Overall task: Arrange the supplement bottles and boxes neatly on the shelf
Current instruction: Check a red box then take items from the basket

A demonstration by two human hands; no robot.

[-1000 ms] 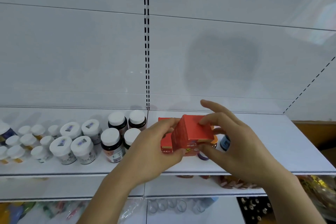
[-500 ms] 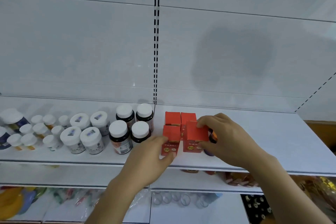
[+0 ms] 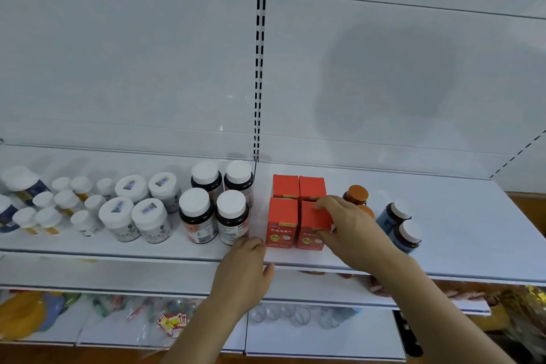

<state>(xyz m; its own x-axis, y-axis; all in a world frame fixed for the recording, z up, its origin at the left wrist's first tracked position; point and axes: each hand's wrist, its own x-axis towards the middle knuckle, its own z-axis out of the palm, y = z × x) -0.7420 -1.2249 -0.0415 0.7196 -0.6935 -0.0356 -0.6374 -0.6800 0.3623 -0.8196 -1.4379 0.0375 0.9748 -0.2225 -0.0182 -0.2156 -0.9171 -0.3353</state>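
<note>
Several red boxes stand in a two-by-two block on the white shelf (image 3: pixel 458 233). My right hand (image 3: pixel 344 226) grips the front right red box (image 3: pixel 310 238), fingers over its top and thumb on its front. The front left red box (image 3: pixel 281 223) stands beside it, and two more (image 3: pixel 298 185) stand behind. My left hand (image 3: pixel 243 270) sits at the shelf's front edge, just left of the front left box, fingers bent and holding nothing. Dark bottles with white caps (image 3: pixel 214 210) stand left of the boxes.
Orange-capped bottles (image 3: pixel 357 195) stand behind my right hand, and two blue bottles with white caps (image 3: pixel 400 224) stand farther right. White jars (image 3: pixel 139 207) and small white-capped bottles (image 3: pixel 56 207) fill the left of the shelf. Lower shelves hold packets and clear cups.
The red box went from held in the air in both hands down onto the shelf as the front right of the block. My left hand let go and drew back to the shelf edge.
</note>
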